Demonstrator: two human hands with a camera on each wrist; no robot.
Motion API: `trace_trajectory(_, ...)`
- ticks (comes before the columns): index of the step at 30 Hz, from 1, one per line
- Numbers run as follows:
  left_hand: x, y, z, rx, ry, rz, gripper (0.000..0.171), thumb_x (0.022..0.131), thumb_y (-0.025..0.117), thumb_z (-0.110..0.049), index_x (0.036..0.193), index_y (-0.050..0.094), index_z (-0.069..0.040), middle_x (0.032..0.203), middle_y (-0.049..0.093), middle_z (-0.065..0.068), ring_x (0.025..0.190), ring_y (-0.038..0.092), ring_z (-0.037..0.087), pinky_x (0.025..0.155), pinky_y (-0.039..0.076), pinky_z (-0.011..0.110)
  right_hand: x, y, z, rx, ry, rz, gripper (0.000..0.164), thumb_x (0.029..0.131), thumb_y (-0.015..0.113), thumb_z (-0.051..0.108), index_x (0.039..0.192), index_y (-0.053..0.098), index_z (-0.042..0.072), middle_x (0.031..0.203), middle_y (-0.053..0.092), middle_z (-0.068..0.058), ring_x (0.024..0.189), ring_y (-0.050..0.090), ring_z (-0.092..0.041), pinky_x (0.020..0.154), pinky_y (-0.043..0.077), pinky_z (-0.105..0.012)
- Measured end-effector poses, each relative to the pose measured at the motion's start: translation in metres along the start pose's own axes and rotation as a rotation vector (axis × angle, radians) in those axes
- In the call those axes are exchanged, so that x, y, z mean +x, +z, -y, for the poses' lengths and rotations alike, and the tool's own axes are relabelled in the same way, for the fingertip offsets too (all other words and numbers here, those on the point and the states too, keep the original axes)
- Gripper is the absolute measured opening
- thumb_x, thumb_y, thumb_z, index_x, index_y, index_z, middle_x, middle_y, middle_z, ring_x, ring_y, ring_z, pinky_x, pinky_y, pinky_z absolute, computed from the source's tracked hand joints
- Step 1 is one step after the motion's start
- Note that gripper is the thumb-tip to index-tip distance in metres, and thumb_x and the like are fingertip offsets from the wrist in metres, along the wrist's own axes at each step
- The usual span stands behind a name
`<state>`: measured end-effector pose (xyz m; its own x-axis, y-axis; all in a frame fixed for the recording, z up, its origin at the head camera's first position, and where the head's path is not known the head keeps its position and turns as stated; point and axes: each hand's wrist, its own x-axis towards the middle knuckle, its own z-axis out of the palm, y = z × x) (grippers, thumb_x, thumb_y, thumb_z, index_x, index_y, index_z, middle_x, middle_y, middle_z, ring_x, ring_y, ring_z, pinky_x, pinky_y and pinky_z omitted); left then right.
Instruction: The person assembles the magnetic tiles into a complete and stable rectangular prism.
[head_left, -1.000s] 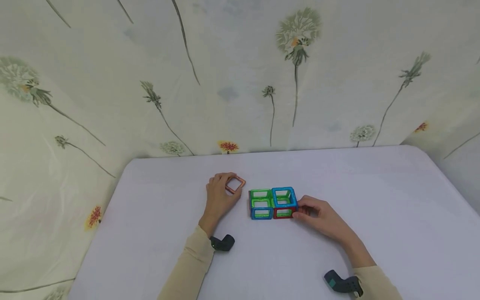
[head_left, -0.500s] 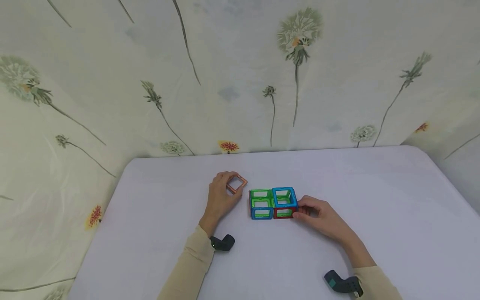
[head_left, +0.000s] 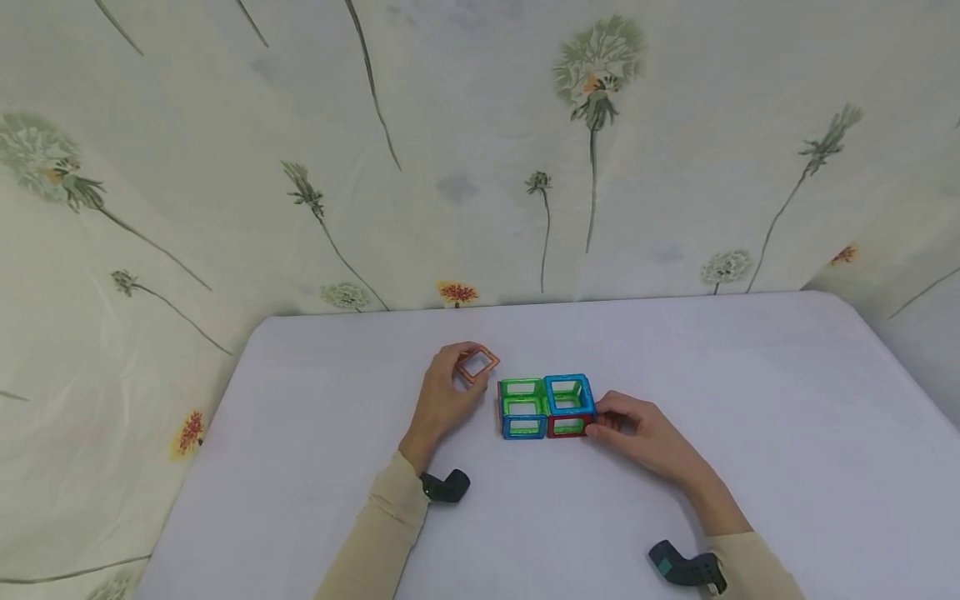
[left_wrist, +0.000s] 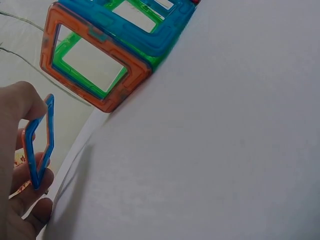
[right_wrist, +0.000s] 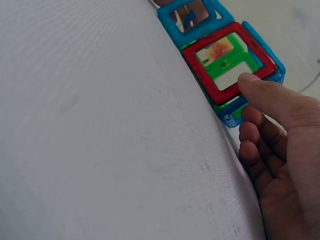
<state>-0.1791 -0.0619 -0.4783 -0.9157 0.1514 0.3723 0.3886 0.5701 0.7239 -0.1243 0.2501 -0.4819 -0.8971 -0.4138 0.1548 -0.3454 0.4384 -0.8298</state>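
Observation:
My left hand pinches a square magnetic tile between thumb and fingers, just left of a block of two joined cubes. The tile looks orange from above, while the left wrist view shows blue on its other face, so it may be two stacked tiles. The magnetic-tile block rests on the table; its right cube has a blue top, its left one appears open above. An orange end tile faces the left hand. At the block's right end, my right hand grips it, thumb on the red front tile.
The white table runs back to a flower-printed cloth hanging behind it. Dark wrist devices sit on both forearms.
My left hand has moved slightly right with the tile, closer to the block's left end. My right hand and the block have stayed in place.

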Motion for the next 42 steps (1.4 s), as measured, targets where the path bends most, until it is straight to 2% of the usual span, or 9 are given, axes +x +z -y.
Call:
trace_trajectory(5,-0.0010,0.0000,-0.0012,-0.039,0.045,0.006,0.038,0.087,0.065,-0.020,0.123,0.057,-0.012,0.120,0.060,0.000,0.111,0.056,0.015,0.096,0.049,0.033,0.0003,0.0001,0.0001,0.002,0.004,0.001,0.015,0.085,0.070,0.025,0.099,0.064,0.025,0.086,0.057,0.006,0.079,0.052,-0.007,0.064,0.047,-0.021)
trace_trajectory(13,-0.0020,0.0006,-0.0022,-0.090,0.066,0.042,0.037,0.089,0.063,-0.023,0.126,0.055,-0.019,0.124,0.057,-0.006,0.113,0.053,0.010,0.090,0.049,0.031,0.0002,0.0002,-0.0001,-0.008,0.007,-0.005,0.015,0.086,0.070,0.025,0.100,0.065,0.025,0.086,0.057,0.006,0.079,0.051,-0.007,0.064,0.046,-0.021)
trace_trajectory(22,-0.0025,0.0011,-0.0018,-0.127,0.171,0.071,0.038,0.089,0.063,-0.024,0.126,0.055,-0.017,0.123,0.061,-0.005,0.107,0.054,0.013,0.082,0.047,0.027,0.0003,-0.0006,0.0018,0.004,0.001,-0.006,0.016,0.085,0.071,0.024,0.099,0.065,0.026,0.085,0.057,0.006,0.080,0.052,-0.007,0.064,0.047,-0.021)
trace_trajectory(32,-0.0038,0.0045,-0.0050,-0.197,0.223,0.068,0.041,0.087,0.066,-0.020,0.126,0.055,-0.015,0.125,0.060,0.001,0.111,0.053,0.016,0.086,0.050,0.033,0.0006,0.0001,0.0023,0.011,-0.008,-0.014,0.017,0.084,0.072,0.016,0.099,0.065,0.020,0.085,0.057,0.004,0.079,0.052,-0.008,0.063,0.046,-0.021)
trace_trajectory(39,-0.0054,0.0068,-0.0061,-0.191,0.249,0.054,0.042,0.086,0.065,-0.020,0.126,0.055,-0.017,0.126,0.059,-0.002,0.114,0.052,0.013,0.088,0.050,0.028,0.0008,-0.0012,0.0024,0.013,-0.004,-0.007,0.015,0.085,0.071,0.022,0.099,0.064,0.025,0.085,0.057,0.006,0.079,0.052,-0.006,0.064,0.047,-0.020)
trace_trajectory(42,-0.0054,0.0071,-0.0062,-0.195,0.264,0.044,0.043,0.086,0.065,-0.021,0.127,0.054,-0.016,0.125,0.059,-0.002,0.111,0.054,0.017,0.086,0.048,0.027,0.0009,-0.0013,0.0014,0.010,-0.009,-0.005,0.015,0.085,0.070,0.022,0.098,0.064,0.025,0.085,0.057,0.005,0.078,0.052,-0.007,0.064,0.047,-0.021)
